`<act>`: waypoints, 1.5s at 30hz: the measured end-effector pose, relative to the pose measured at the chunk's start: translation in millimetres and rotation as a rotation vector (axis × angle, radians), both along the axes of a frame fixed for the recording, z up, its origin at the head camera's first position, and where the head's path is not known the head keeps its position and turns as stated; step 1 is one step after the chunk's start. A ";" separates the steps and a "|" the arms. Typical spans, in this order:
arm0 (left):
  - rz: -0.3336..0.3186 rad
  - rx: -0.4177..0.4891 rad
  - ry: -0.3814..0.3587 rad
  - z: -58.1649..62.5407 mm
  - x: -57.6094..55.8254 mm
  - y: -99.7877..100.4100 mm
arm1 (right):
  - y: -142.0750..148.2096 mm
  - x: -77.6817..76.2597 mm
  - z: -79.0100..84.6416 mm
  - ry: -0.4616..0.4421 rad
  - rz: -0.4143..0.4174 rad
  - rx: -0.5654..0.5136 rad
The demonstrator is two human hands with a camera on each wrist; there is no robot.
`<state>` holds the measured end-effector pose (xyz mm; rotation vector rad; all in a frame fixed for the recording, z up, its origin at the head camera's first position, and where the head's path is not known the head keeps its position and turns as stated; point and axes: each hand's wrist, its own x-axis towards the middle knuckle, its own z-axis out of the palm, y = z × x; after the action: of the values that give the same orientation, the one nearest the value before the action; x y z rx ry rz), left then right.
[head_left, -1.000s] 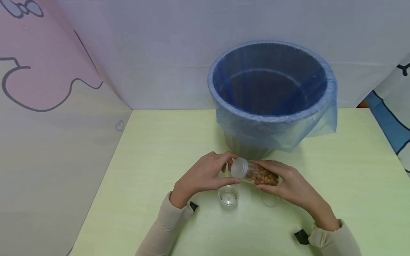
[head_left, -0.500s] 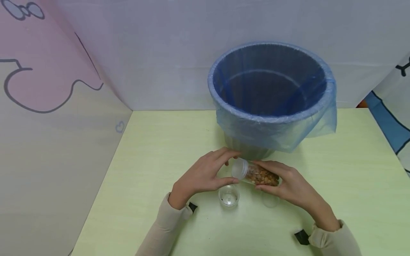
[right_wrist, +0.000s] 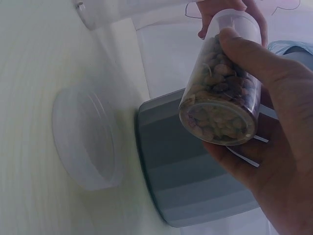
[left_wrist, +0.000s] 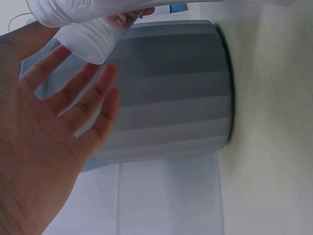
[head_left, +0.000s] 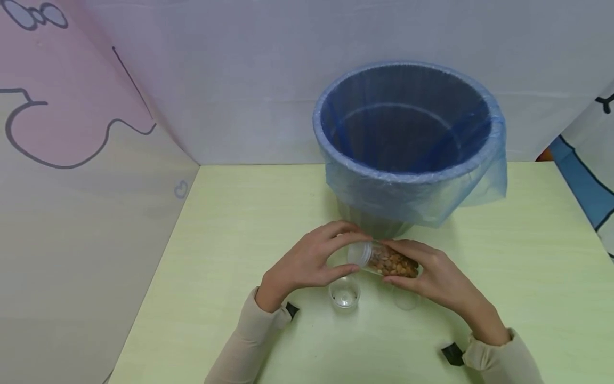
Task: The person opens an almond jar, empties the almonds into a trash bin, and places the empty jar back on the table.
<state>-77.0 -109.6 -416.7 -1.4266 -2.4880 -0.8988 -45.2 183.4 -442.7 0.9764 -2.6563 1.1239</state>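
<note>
My right hand [head_left: 431, 269] grips a clear plastic jar [head_left: 394, 262] of brown nut-like kernels, held tilted above the table. Its white screw cap [head_left: 357, 254] points toward my left hand [head_left: 312, 258]. The left thumb and fingers reach around the cap with relaxed, slightly bent fingers. In the left wrist view the fingers [left_wrist: 80, 105] are spread, mostly apart from the cap [left_wrist: 88, 44]; one fingertip is hidden behind it. In the right wrist view the thumb lies along the jar [right_wrist: 222, 93], the other fingers behind it.
A small clear cup [head_left: 344, 294] stands on the table below the hands. To its right is a faint clear round piece [head_left: 406, 298], seen as a shallow container [right_wrist: 88, 139] in the right wrist view. A large bin [head_left: 408, 181] lined with a blue bag stands behind the jar.
My left fingers have moved away from the cap, then rightward over it again, now reaching further along its far side. The right hand and jar have stayed almost still.
</note>
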 end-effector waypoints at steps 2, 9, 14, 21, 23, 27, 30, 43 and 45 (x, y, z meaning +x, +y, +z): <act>0.016 -0.019 0.006 1.5 -0.1 0.2 | 0.1 0.3 0.0 0.000 -0.002 0.000; 0.072 -0.055 0.015 3.5 -0.4 1.7 | 0.4 -0.3 1.6 0.036 -0.009 0.012; 0.102 -0.074 0.014 4.2 0.8 3.3 | 0.2 -0.1 2.5 0.042 -0.002 0.009; 0.030 -0.032 -0.054 4.0 2.1 5.8 | -0.4 0.7 3.9 0.045 0.002 0.002; 0.006 -0.016 -0.065 4.4 2.6 7.0 | -0.6 0.8 4.0 0.044 0.004 0.000; -0.001 -0.006 -0.076 6.0 4.1 8.2 | -1.1 1.7 4.2 0.043 0.003 0.001; 0.022 -0.020 -0.077 7.0 5.2 7.5 | -1.5 2.5 4.5 0.041 0.001 0.002; 0.131 -0.087 -0.091 5.9 7.9 5.1 | -2.2 1.8 1.0 0.054 0.009 0.015; 0.111 -0.080 -0.098 6.1 7.5 4.9 | -1.7 1.7 0.9 0.055 0.009 0.014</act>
<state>-69.5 -104.7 -410.7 -1.2814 -2.6734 -0.8784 -43.5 181.7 -441.8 1.0072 -2.6231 1.0650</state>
